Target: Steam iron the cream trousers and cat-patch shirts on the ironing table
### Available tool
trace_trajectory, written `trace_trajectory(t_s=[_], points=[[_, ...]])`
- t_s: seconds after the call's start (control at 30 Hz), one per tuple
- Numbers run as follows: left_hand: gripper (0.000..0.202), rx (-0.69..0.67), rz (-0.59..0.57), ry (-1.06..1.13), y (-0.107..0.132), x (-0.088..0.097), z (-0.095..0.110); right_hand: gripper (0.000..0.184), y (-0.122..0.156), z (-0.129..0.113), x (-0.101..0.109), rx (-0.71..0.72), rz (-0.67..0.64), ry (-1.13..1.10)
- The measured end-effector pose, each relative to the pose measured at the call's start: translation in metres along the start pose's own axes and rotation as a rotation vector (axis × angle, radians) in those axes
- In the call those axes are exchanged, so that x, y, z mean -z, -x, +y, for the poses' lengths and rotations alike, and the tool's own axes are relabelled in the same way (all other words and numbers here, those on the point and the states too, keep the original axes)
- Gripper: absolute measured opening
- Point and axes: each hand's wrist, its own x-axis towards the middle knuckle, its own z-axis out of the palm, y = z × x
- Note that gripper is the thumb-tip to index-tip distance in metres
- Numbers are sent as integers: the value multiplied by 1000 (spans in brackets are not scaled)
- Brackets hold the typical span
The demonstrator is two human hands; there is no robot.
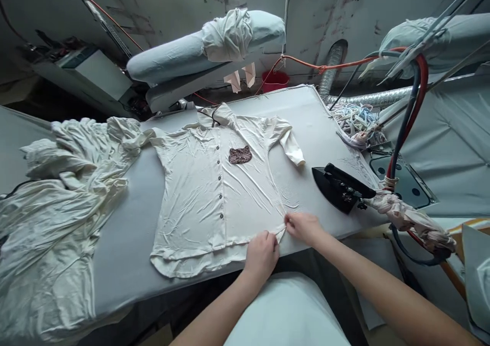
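Observation:
A cream button-front shirt lies face up on the padded ironing table, its collar toward the far side. Dark buttons run down its front, and a brown patterned cat-shaped patch sits on the chest. My left hand is closed on the bottom hem near the right corner. Close by, my right hand pinches the side edge of the shirt just above that corner. Wrinkles cross the fabric. A black steam iron rests on the table, right of the shirt and apart from my hands.
Heaped cream garments cover the table's left end. A padded sleeve arm stands behind the table, with a red bucket beyond it. Hoses and a cloth-wrapped cord run to the iron at right. Fabric strips lie in a pile.

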Motion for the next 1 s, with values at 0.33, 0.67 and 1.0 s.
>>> trace_trajectory(t_s=[0.33, 0.67, 1.0], points=[[16, -165, -187, 248, -20, 11, -13, 27, -11, 7, -24, -301, 2, -153], [64, -667, 138, -12, -74, 5, -40, 52, -6, 69, 49, -273, 517, 10], [38, 84, 530, 492, -40, 41, -65, 49, -2, 36, 105, -169, 171, -243]])
